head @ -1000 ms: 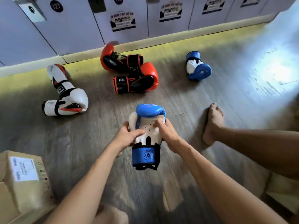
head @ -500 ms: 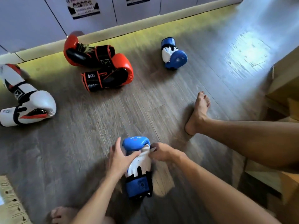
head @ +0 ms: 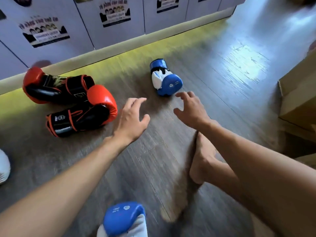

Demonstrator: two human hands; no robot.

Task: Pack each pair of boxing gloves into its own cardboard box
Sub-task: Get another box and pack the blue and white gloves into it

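Note:
A blue and white boxing glove (head: 163, 79) lies on the wooden floor ahead, its padded end toward me. My left hand (head: 131, 118) and my right hand (head: 191, 108) are both stretched out toward it, fingers spread, holding nothing; the right fingertips are just short of it. The matching blue and white glove (head: 123, 221) lies on the floor at the bottom edge, between my arms. A red and black pair of gloves (head: 71, 100) lies to the left. A cardboard box (head: 299, 93) stands at the right edge.
My bare foot (head: 203, 161) rests on the floor under my right arm. A white glove (head: 3, 166) shows at the left edge. Grey lockers with posters (head: 116, 12) line the far wall above a pale plinth.
Both hands have let go of the near blue glove, which now lies by my body, and have reached forward toward the far blue glove. The view has swung forward and right.

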